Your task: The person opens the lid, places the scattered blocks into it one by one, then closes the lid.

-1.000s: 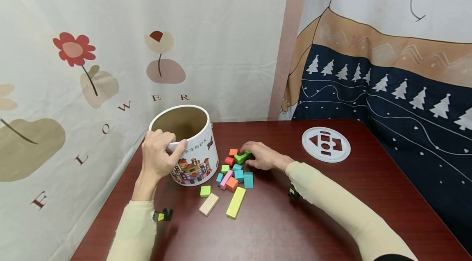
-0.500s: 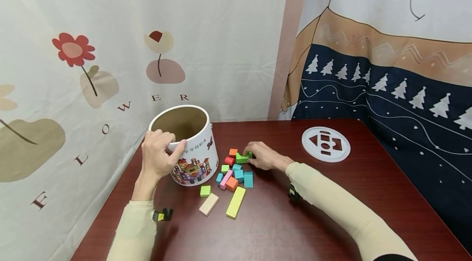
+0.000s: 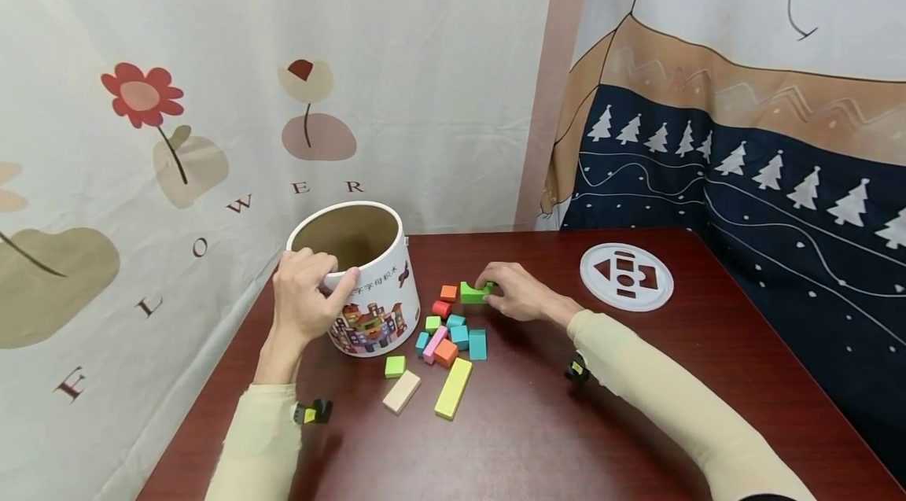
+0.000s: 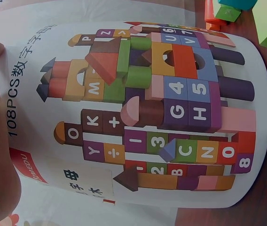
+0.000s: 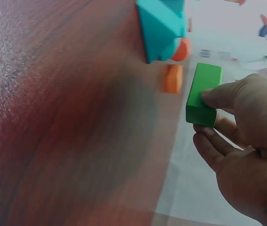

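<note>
My left hand [image 3: 304, 292] grips the near rim of a white bucket [image 3: 375, 304] printed with a picture of a block castle; the thumb lies outside, over the rim. In the left wrist view the bucket's printed wall [image 4: 138, 113] fills most of the frame. A green arch block [image 3: 473, 293] is pinched between the thumb and fingers of my right hand [image 3: 524, 292], at the far right of the block pile. The right wrist view shows the green block [image 5: 205, 89] from one end, near an orange block [image 5: 173, 78].
Several coloured blocks lie right of the bucket, among them a red cylinder [image 3: 442, 308], a pink bar [image 3: 435, 344] and a teal block [image 3: 477, 344]. Nearer are a yellow plank [image 3: 453, 388] and a beige block [image 3: 402, 392]. A white lid with cutouts [image 3: 664, 292] lies at the back right.
My right hand has moved slightly right and away from me with the green arch block, off the red cylinder's side. My left hand and the bucket have stayed put.
</note>
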### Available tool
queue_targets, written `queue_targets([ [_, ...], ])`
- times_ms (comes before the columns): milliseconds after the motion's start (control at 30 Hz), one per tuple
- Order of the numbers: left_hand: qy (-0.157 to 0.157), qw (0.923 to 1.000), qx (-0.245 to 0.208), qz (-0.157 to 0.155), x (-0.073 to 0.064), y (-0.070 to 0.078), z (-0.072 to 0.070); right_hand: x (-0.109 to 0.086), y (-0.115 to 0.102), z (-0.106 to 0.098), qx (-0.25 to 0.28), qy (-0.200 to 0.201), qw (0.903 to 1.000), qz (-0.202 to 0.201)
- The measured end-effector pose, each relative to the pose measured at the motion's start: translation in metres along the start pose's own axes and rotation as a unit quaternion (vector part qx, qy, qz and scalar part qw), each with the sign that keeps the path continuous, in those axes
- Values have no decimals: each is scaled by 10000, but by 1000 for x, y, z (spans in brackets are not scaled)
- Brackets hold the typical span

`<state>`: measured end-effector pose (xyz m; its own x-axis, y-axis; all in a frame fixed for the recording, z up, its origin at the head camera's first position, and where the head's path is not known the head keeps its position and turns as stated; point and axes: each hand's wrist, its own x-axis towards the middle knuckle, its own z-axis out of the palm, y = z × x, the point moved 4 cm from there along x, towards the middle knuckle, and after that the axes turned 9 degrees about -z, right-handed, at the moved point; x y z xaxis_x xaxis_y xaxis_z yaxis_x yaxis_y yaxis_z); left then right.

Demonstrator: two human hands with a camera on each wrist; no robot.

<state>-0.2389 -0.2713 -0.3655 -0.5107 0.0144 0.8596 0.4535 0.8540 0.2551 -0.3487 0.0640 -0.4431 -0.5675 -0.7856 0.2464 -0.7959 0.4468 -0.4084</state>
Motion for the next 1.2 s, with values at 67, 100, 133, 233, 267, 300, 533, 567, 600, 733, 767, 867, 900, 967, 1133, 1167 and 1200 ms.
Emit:
queue_targets([
  [67,0,10000,-13,-14,0,0,0,-3,-2,-7,46,111,9999,-33],
  [100,-3,10000,-17,-19,0,0,0,-5,-4,-11,70,164,9998,-55],
  [133,-11,10000,-13,-28,0,0,0,-6,-5,-15,83,214,9997,-84],
  [233,-48,10000,28,-31,0,0,0,-10,-10,-26,152,361,9991,-157],
  [267,-63,10000,44,-31,0,0,0,-11,-12,-29,174,410,9988,-183],
  [300,-78,9999,57,-28,0,0,0,-11,-14,-33,212,456,9985,-204],
  [533,13,10000,11,12,0,0,0,-8,-34,-61,266,872,9948,-448],
  [567,31,10000,-18,6,0,-1,0,-6,-38,-64,278,938,9940,-493],
  [600,36,10000,-28,1,0,-1,0,-5,-41,-68,265,1002,9931,-548],
  [733,80,9999,-69,-3,0,-1,0,5,-56,-80,250,1248,9886,-809],
  [767,94,9999,-81,-4,0,-1,0,8,-59,-82,245,1313,9872,-872],
  [867,117,9999,-77,12,0,0,0,19,-71,-87,250,1526,9826,-1030],
  [900,124,9999,-79,18,0,0,0,24,-75,-89,253,1602,9808,-1084],
  [967,135,9999,-73,25,0,0,0,33,-83,-91,251,1731,9777,-1164],
  [1133,122,9999,-71,22,-1,1,-1,59,-103,-95,330,1956,9723,-1236],
  [1167,118,9999,-71,21,-1,1,-1,65,-107,-96,353,1974,9719,-1230],
  [1200,114,9999,-71,17,-1,1,-1,70,-110,-96,374,1976,9719,-1223],
])
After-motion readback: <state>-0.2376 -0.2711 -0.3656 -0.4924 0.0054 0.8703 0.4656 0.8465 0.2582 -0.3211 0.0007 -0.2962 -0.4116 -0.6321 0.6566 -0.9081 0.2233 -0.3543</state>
